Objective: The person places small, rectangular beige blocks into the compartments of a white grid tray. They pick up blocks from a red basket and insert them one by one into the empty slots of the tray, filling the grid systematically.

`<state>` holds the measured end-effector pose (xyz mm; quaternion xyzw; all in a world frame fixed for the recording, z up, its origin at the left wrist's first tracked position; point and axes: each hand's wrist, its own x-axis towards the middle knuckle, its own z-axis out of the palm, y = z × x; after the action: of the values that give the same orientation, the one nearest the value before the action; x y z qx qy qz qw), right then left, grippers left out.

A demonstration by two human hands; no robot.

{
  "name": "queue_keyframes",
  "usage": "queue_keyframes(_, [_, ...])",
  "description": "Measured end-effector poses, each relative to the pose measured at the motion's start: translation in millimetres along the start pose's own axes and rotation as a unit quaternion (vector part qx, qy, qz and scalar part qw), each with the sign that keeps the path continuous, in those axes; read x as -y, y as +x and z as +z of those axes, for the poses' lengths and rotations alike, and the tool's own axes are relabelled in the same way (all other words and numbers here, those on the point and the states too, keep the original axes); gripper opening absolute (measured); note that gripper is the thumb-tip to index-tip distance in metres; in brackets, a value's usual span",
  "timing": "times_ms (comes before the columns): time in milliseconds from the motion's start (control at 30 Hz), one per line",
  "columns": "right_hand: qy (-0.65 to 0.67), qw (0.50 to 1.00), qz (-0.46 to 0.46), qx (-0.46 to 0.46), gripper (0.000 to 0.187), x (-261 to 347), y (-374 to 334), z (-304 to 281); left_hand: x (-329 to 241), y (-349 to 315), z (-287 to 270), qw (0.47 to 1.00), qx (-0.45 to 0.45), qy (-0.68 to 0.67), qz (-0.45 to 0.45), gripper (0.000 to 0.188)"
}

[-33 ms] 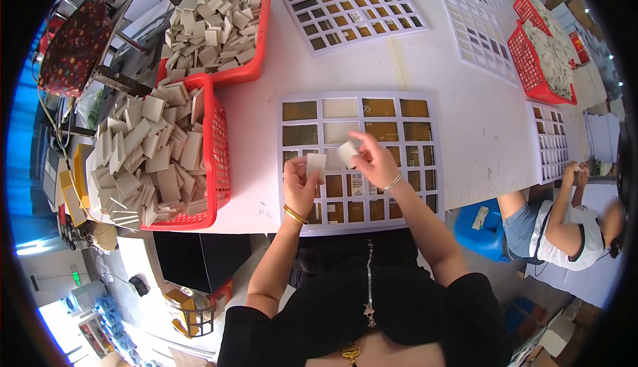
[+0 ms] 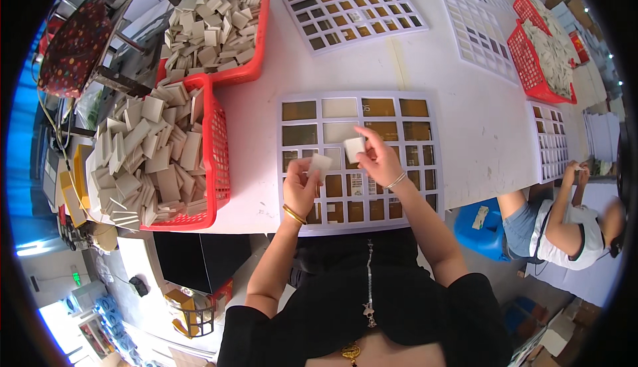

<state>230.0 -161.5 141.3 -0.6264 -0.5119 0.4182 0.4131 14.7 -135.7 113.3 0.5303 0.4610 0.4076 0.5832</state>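
Observation:
My left hand (image 2: 300, 182) pinches a small white square tile (image 2: 321, 163) between thumb and fingers. Just right of it, my right hand (image 2: 381, 159) grips another white square tile (image 2: 354, 148), with its index finger raised along the top edge. Both hands hover over a white grid frame (image 2: 435, 122) that lies flat on the table. Most of its compartments show brown or dark backing. White pieces fill a few compartments in its second column. My hands and forearms hide part of the lower rows.
On the left stand two red plastic baskets (image 2: 218, 161) heaped with white tiles (image 2: 154, 137). More grid frames (image 2: 355, 9) lie at the back of the white table (image 2: 475, 141). Another red basket (image 2: 528, 58) stands far right, and a co-worker (image 2: 565, 224) sits beyond the blue stool (image 2: 480, 229).
The tile in my left hand has tilted and shifted slightly right. My right hand has turned its tile more upright and moved a little to the right.

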Motion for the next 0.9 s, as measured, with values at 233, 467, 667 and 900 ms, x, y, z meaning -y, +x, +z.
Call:
queue_keyframes(233, [-0.038,0.996,-0.052,-0.065,0.034,-28.2,-2.6,-13.2,-17.9,-0.2,-5.8,0.882,0.188,0.421,0.099,0.02])
queue_keyframes(467, [0.037,0.992,-0.062,-0.106,0.028,-45.1,4.0,2.7,-41.3,22.4,11.2,0.747,0.373,0.542,0.1,0.033])
queue_keyframes(667, [-0.084,0.993,-0.046,-0.069,0.022,-33.0,2.9,2.6,-26.6,23.6,16.6,0.779,0.33,0.516,0.134,0.048])
queue_keyframes(900, [-0.124,0.99,-0.052,-0.037,0.018,-34.9,5.8,4.8,-15.5,1.4,11.4,0.79,0.207,0.544,0.193,0.042])
